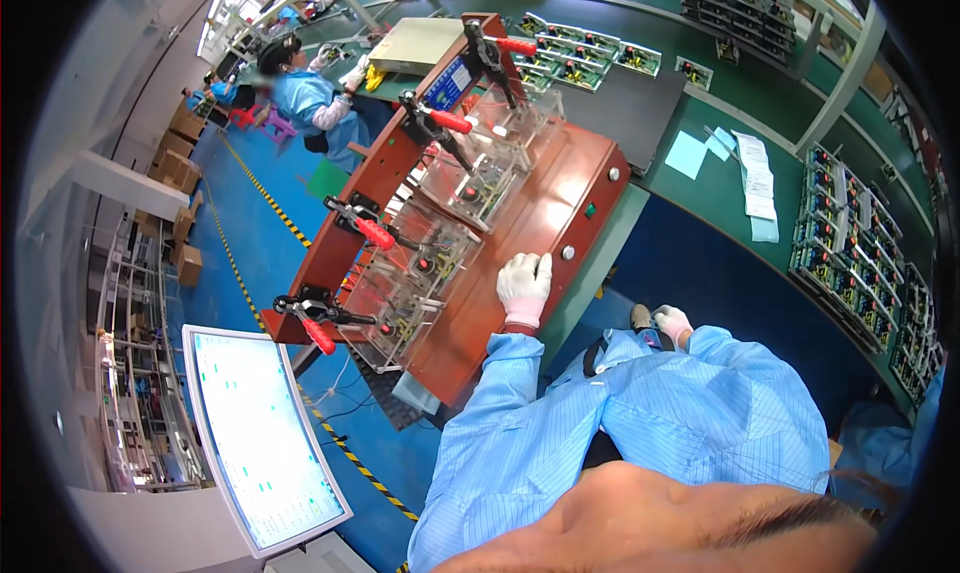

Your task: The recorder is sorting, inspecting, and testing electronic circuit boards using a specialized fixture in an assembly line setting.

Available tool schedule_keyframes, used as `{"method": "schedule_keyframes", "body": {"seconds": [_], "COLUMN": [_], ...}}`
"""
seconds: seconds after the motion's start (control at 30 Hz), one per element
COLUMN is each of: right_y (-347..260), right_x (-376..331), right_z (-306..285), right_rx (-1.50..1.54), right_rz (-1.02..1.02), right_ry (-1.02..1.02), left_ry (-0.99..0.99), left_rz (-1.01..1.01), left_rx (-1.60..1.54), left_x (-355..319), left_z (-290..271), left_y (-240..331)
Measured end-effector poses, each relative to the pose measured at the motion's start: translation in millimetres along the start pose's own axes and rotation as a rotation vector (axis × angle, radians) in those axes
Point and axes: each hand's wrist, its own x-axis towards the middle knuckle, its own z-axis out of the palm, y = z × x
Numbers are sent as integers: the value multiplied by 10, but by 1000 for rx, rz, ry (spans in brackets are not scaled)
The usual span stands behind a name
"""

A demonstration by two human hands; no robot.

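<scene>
Red-brown fixture (540,213): right under the left hand, running out ahead of it and off to its left.
Left hand (525,278): white glove, back side up, resting on the fixture near its front edge, fingers bent. Palm's hidden, so can't tell how tight the grip is or if anything's in it.
Silver buttons (568,253): two round ones on the front edge; one's just right of the left hand, the other's farther ahead and right. A small green switch (590,211) sits between them.
Clear boxes (475,188): a row on the fixture, ahead and left of that hand, with circuit-type parts showing inside.
Toggle clamps (376,235): four, red handles, lined up along the back panel beyond the boxes.
Right hand (672,323): also gloved, down by the body, to the right of the left one and well off the fixture. Fingers look curled, can't tell if it's holding anything.
Monitor (262,438): lit up, well left of both hands.
Papers (757,178): on the green bench, ahead and right of the right hand.
Racked boards (845,243): farther right past the papers.
Loose boards (580,58): well ahead of the left hand, past the fixture.
Co-worker (310,98): blue smock, way off ahead-left.
</scene>
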Motion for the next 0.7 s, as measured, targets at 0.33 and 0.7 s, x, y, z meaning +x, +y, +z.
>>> {"method": "schedule_keyframes", "body": {"seconds": [0.33,0.7], "right_y": [-296,-69], "right_x": [-123,-60], "right_z": [-44,13], "right_rx": [-76,-79], "right_rz": [-11,20], "right_ry": [-1,20], "left_ry": [75,-26], "left_rz": [100,20], "left_rx": [47,-52], "left_x": [1,9], "left_z": [30,11], "left_y": [-100,-9]}}
